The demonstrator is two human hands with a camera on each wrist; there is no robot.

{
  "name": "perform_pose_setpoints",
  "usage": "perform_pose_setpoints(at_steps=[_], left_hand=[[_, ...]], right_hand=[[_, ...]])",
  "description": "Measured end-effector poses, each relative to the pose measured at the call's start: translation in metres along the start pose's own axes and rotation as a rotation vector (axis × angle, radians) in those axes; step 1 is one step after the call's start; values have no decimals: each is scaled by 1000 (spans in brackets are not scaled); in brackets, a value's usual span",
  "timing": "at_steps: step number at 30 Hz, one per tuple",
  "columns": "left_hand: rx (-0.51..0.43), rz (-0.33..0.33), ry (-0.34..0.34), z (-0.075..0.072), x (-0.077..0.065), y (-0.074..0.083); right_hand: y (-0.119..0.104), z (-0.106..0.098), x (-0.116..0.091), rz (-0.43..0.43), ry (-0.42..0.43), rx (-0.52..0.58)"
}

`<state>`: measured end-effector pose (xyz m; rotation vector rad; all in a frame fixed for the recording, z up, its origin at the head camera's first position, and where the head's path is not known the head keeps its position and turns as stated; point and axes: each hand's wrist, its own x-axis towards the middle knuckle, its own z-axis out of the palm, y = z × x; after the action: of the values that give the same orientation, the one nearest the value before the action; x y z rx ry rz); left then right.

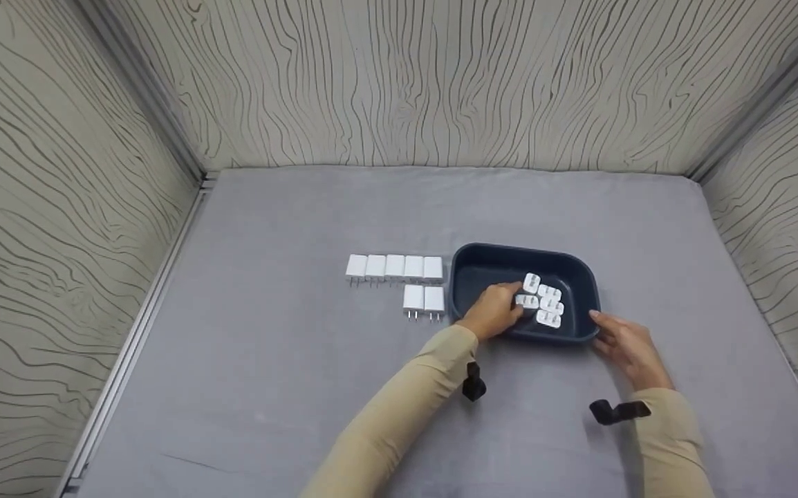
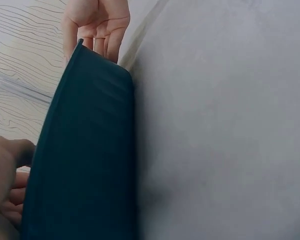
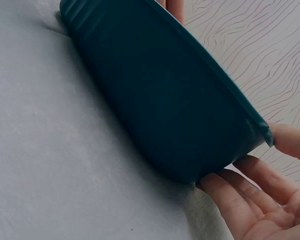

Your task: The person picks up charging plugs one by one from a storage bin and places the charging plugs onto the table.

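Observation:
A dark blue plastic basin [image 1: 480, 275] holds several white plug chargers [image 1: 550, 318], their prongs facing up. My left hand [image 1: 494, 309] reaches over the near wall into the basin and pinches one white charger [image 1: 527, 301] between thumb and fingers. In the left wrist view the basin's wall hides that charger and part of the left hand [image 2: 10, 185]. At the basin's right end my right hand [image 1: 631, 346] grips the rim. The right wrist view has its thumb at the rim and its fingers [image 3: 255, 192] against the outer wall, low down.
Left of the basin, several white chargers [image 1: 395, 266] stand side by side in a row. Two more chargers [image 1: 424, 298] sit in front of the row's right end, close to the basin. Grey cloth [image 1: 288, 360] covers the table, and patterned panels [image 1: 406, 83] enclose it.

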<state>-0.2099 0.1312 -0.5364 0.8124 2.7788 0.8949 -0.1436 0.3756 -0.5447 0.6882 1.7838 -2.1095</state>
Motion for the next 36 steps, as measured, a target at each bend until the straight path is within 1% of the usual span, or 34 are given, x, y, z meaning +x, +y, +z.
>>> perform_pose_setpoints(at_steps=[4,7,9,11,14,19,21,26,30,36], left_hand=[[-4,-22,-13,3,3,4],[-17,-54,-7,5,3,6],[-31,-66,6,7,3,7],[-38,-69,19,7,3,7],[-31,-65,20,7,2,7],[26,-52,-37,4,1,6],[45,-44,-60,3,1,6],[34,-68,-109,1,1,6],[26,-101,-160,0,0,7],[56,-88,-194,-2,-1,8]], right_hand=[[0,0,0,5,4,11],[0,1,0,7,4,14],[0,1,0,9,11,-2],[0,1,0,8,13,-8],[1,1,1,7,17,-8],[1,0,1,1,14,4],[1,0,1,-7,9,-9],[2,-1,2,-19,-1,-47],[2,-1,2,-11,1,-42],[1,-1,2,-12,4,-41]])
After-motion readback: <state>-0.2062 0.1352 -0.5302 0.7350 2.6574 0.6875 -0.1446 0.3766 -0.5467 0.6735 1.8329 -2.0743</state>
